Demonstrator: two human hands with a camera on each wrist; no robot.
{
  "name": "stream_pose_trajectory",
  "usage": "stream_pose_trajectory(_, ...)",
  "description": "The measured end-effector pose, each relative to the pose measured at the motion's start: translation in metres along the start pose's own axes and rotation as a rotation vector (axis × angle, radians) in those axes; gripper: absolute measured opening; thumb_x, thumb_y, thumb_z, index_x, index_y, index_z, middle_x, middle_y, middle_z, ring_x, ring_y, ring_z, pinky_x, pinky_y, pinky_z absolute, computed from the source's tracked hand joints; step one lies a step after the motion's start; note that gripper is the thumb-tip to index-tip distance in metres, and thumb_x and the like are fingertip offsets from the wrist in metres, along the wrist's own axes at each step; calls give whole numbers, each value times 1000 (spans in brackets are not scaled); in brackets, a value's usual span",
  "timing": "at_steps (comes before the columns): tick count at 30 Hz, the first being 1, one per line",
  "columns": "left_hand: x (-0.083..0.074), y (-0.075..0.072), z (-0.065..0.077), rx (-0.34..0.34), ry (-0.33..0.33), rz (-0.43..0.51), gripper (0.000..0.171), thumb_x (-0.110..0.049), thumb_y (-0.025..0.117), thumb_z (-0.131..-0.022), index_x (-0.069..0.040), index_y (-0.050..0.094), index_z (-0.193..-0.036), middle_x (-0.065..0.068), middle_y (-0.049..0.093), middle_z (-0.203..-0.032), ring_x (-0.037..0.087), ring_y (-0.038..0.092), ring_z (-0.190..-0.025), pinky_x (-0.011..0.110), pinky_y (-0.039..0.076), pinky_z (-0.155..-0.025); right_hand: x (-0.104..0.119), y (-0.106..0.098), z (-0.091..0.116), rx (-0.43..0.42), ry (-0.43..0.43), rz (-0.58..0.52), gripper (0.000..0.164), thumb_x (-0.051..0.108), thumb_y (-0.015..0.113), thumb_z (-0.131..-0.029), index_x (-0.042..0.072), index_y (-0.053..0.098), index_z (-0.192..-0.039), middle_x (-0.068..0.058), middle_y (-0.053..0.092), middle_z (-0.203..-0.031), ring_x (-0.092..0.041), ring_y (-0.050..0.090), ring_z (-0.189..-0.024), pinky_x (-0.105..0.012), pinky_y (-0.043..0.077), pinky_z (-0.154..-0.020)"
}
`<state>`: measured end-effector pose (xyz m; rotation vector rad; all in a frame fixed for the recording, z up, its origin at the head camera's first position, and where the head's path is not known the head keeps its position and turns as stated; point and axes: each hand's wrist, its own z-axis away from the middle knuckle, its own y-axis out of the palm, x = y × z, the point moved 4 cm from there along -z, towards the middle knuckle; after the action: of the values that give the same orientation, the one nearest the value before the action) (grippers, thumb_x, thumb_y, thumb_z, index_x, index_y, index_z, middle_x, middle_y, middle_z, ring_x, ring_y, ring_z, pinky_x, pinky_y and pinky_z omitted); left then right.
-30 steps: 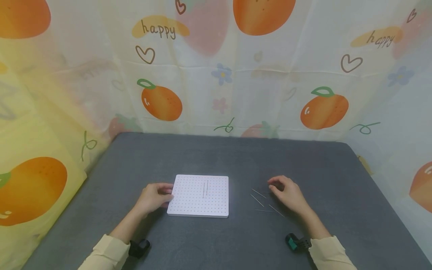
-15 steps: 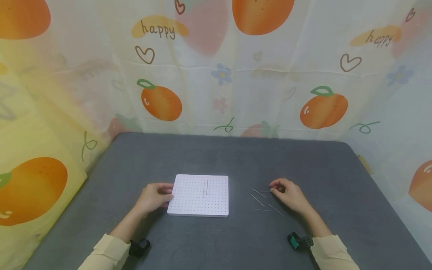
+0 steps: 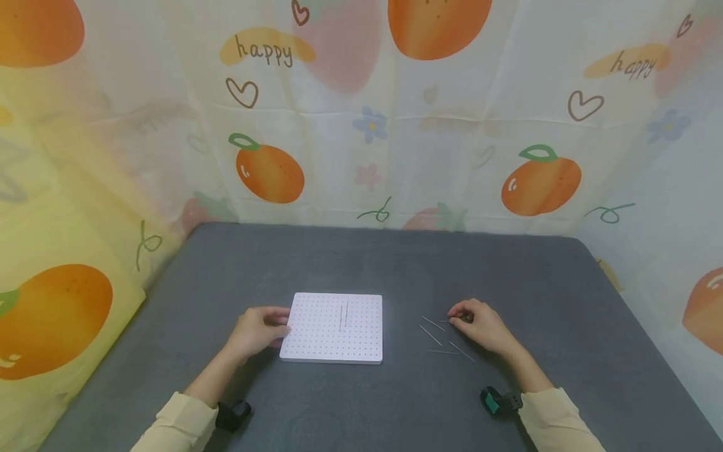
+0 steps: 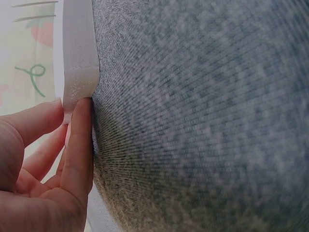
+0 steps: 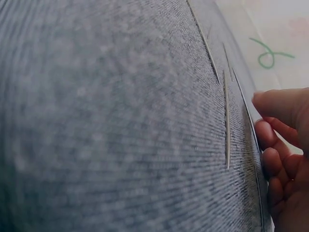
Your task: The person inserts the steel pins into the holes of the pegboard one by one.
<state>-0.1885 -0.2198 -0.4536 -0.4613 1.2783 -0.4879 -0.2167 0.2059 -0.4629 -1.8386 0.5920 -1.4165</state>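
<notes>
A white pegboard (image 3: 333, 345) with rows of small holes lies left of the middle of the table. Two thin dark needle-like rods (image 3: 343, 317) show on it, side by side. My left hand (image 3: 260, 329) pinches the board's left edge, thumb and fingers on opposite faces in the left wrist view. Over on the right, several thin metal rods (image 3: 431, 336) lie loose on the cloth. My right hand (image 3: 480, 323) is low beside them, its fingertips right at the end of one. In the right wrist view, thumb and index finger stand apart near a long rod (image 5: 246, 106), other fingers loosely bent.
A dark grey cloth covers the table (image 3: 395, 263). Behind it hangs a curtain (image 3: 440, 157) printed with oranges and hearts. Black devices (image 3: 233, 416) are strapped at both wrists, and the right one (image 3: 499, 402) has a green patch.
My right hand has drawn a little closer to me, and its fingers have come nearer together at the rods. The left hand and the pegboard have stayed put.
</notes>
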Motion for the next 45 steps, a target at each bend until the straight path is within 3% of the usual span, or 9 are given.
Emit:
stream_pose_trajectory(11,0,0,1,3,-2,1,37,-4,68,-80,-3,60,-117,13,63,-100,17,63,-76,30,57,-62,2,2,-1,-5,-17,36,6,15,69,-80,14,66,-85,6,58,-81,-8,50,-72,-28,40,-67)
stream_pose_trajectory(28,2,0,1,7,4,15,37,-3,68,-79,-2,61,-115,13,64,-100,17,63,-76,31,57,-61,1,7,-2,-37,7,110,8,17,71,-76,22,65,-76,8,54,-75,-11,46,-72,-32,34,-67)
stream_pose_trajectory(36,4,2,1,8,19,30,37,-1,68,-79,0,60,-115,14,64,-99,18,63,-76,32,57,-61,0,7,-3,-49,12,137,8,18,71,-76,22,66,-72,8,53,-74,-12,48,-73,-37,37,-68)
stream_pose_trajectory(45,1,1,0,-11,-11,-6,38,-5,68,-80,-3,60,-117,12,64,-101,17,64,-78,30,57,-63,1,7,-3,-15,24,128,7,17,68,-81,21,67,-76,3,58,-83,-16,51,-80,-47,38,-75)
